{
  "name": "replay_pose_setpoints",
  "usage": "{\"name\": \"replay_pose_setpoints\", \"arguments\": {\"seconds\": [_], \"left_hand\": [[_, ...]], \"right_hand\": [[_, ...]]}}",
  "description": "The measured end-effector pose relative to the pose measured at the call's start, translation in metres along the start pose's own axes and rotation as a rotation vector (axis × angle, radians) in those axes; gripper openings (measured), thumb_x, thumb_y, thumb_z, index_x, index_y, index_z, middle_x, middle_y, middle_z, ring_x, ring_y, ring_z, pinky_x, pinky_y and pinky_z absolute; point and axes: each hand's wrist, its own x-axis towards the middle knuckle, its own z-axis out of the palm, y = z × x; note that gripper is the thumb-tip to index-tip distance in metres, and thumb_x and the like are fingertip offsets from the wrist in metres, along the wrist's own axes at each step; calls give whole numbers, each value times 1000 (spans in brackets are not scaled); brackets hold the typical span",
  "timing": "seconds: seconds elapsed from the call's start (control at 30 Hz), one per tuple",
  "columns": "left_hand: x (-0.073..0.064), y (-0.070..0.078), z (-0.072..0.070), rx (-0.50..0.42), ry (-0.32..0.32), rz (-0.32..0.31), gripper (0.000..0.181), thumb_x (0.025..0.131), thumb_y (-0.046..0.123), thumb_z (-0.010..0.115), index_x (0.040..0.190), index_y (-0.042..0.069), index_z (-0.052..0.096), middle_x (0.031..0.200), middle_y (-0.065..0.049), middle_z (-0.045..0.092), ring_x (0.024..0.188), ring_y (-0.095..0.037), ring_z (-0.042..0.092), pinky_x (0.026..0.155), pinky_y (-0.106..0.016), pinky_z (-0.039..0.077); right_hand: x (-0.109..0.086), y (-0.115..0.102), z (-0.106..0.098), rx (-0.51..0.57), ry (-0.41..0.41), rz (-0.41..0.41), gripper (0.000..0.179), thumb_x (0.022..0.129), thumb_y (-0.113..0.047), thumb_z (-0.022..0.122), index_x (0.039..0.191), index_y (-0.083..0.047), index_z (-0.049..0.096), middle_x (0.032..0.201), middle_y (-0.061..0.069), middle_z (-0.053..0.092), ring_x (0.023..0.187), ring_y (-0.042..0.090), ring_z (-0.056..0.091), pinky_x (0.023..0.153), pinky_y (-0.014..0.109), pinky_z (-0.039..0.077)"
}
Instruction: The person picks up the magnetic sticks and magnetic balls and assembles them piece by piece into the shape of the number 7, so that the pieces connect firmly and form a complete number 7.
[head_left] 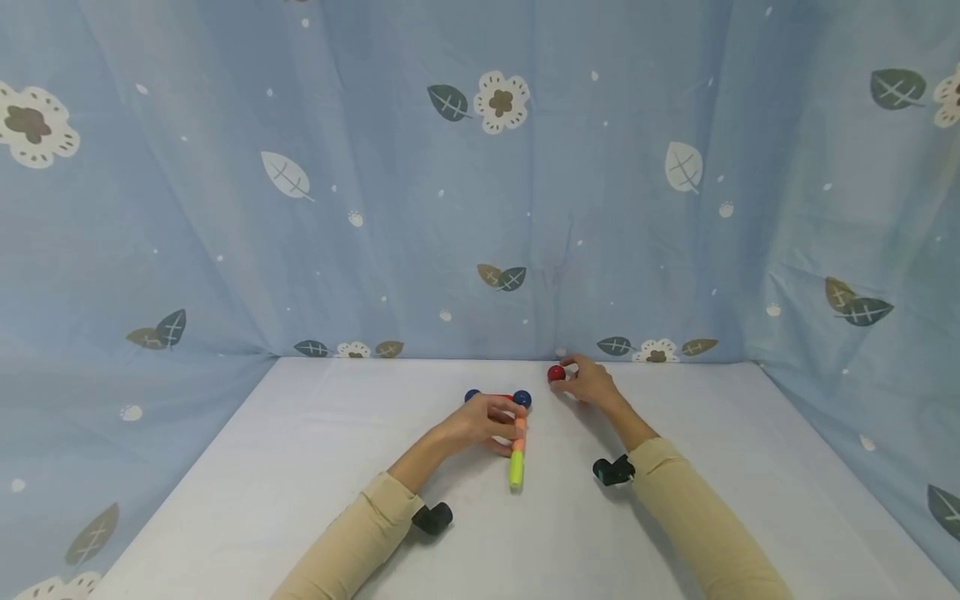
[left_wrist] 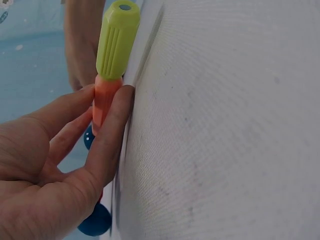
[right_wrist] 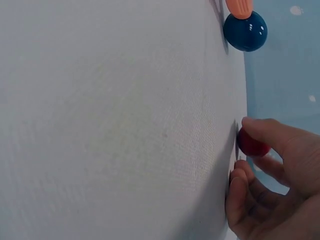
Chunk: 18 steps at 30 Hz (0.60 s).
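My left hand [head_left: 482, 422] pinches the orange middle of a rod whose near end is yellow-green; the rod [left_wrist: 116, 47] looks like magnetic building sticks joined end to end. At its far end sits a blue ball [head_left: 522, 399]. From there a red stick [head_left: 497, 396] leads left to a second blue ball [head_left: 472, 394], partly behind the left hand. Near the back edge of the table, my right hand [head_left: 591, 385] pinches a red ball [right_wrist: 252, 143] between thumb and finger, close over the white surface. Its other fingers are curled below the ball in the right wrist view.
The white table [head_left: 300, 442] ends at a blue curtain [head_left: 405, 233] with leaf and flower prints. Black wrist-worn devices stick out beside the left sleeve [head_left: 352, 533] and the right sleeve [head_left: 697, 517], low over the table.
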Motion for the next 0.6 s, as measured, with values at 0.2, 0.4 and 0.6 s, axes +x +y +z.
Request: {"name": "replay_pose_setpoints", "arguments": {"seconds": [0.2, 0.4, 0.6], "left_hand": [[0, 1, -1, -10, -13, 3, 38, 86, 3, 73, 122, 1, 65, 111, -16, 64, 92, -18, 64, 74, -40, 61], [1, 0, -2, -15, -11, -1, 38, 85, 3, 74, 122, 1, 65, 110, -15, 65, 92, -18, 64, 74, -40, 61], [0, -1, -1, -22, -17, 6, 38, 85, 1, 73, 122, 0, 65, 109, -15, 66, 90, -17, 65, 74, -40, 61]], "right_hand": [[0, 0, 1, -19, 0, -4, 49, 88, -32, 73, 129, -11, 57, 111, 17, 65, 76, 21, 59, 57, 25, 50], [-1, -1, 1, -26, -6, -10, 48, 89, -33, 71, 129, -10, 57, 113, 19, 64, 74, 21, 59, 56, 25, 50], [-4, -3, -1, -29, -18, -27, 48, 91, -33, 69, 131, -10, 56, 112, 19, 64, 71, 21, 59, 55, 25, 49]]}}
